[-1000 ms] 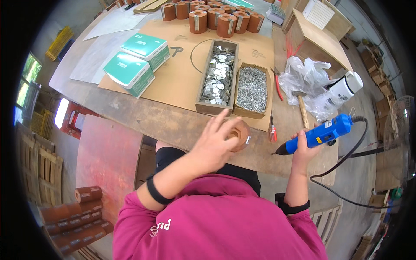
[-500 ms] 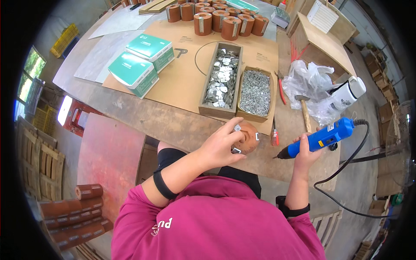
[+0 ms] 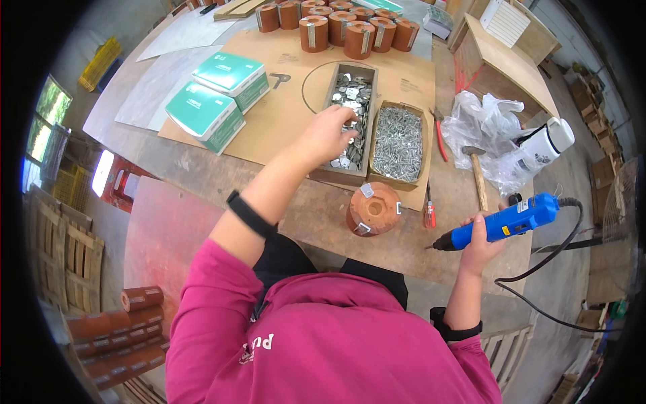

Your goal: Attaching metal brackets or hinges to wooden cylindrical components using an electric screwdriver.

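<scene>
My left hand (image 3: 330,137) reaches over a long wooden box (image 3: 336,176) of small flat metal plates (image 3: 346,163). Its fingers are bent, with a gap between thumb and fingers; I see nothing held there. In my right hand (image 3: 480,244) is a blue corded electric screwdriver (image 3: 509,223), its dark tip pointing left above the table's near edge. Between my hands a reddish-brown cylinder (image 3: 383,219) stands upright on the table, untouched. Its top has a central hole and small metal pieces around the rim.
An open carton of screws (image 3: 398,145) adjoins the wooden box. To its right lie a red-handled screwdriver (image 3: 430,214), a hammer (image 3: 479,178), red-handled pliers (image 3: 441,138), plastic bags (image 3: 478,121) and a white bottle (image 3: 548,145). Green-and-white boxes (image 3: 205,114) stand left; several cylinders (image 3: 359,40) stand behind.
My left hand has left the cylinder and moved forward to the box of metal plates. The cylinder now stands alone. My right hand still holds the electric screwdriver in nearly the same place.
</scene>
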`<state>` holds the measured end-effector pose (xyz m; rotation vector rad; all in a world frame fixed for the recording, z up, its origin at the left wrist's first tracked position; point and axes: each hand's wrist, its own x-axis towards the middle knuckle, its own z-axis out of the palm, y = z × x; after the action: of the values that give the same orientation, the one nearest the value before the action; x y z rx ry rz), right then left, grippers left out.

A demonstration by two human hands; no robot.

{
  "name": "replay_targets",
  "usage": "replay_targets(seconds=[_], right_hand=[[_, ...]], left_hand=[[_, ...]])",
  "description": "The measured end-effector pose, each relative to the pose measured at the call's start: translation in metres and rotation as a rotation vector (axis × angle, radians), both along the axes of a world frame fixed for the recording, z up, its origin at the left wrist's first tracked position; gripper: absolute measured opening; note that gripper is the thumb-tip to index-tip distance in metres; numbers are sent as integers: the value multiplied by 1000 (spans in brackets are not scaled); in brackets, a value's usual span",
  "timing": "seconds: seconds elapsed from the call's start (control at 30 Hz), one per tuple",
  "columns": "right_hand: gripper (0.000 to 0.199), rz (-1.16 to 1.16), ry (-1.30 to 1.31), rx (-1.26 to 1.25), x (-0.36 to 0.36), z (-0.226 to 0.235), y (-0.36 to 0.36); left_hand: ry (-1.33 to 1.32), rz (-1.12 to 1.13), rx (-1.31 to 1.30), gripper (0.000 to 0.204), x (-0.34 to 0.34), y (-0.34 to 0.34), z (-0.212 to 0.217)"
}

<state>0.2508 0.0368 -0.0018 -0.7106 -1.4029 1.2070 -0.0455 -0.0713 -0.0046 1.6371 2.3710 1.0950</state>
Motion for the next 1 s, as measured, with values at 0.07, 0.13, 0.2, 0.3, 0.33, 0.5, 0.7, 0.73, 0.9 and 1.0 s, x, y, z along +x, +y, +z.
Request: replay_targets(seconds=[0.07, 0.13, 0.2, 0.3, 0.33, 0.5, 0.7, 0.73, 0.9, 1.0], right_hand=[[53, 10, -11, 10, -1, 3, -3], [55, 24, -59, 11, 0, 4, -5], [55, 12, -41, -2, -1, 5, -7], [54, 2, -20, -19, 0, 2, -5], [53, -2, -17, -20, 0, 1, -4], [55, -3, 6, -50, -1, 3, -4], [55, 5, 21, -55, -3, 3, -6], [55, 6, 24, -51, -2, 4, -6], [55, -7, -2, -28, -2, 2, -4], [55, -10, -24, -1, -3, 3, -3]], left_hand=[[92, 35, -161, 24, -7, 11, 0], [310, 39, -560, 18, -4, 21, -1], [407, 18, -547, 19, -7, 26, -9], [443, 64, -581, 15, -7, 28, -7], [440, 63, -556, 14, -8, 28, -8], [358, 56, -554, 12, -7, 26, -7], [-16, 25, 25, 16, 30, -6, 19], [-113, -91, 115, 18, 42, -14, 27], [-219, -350, 222, 15, 89, -53, 39], [-111, -361, 77, 16, 100, -66, 35]])
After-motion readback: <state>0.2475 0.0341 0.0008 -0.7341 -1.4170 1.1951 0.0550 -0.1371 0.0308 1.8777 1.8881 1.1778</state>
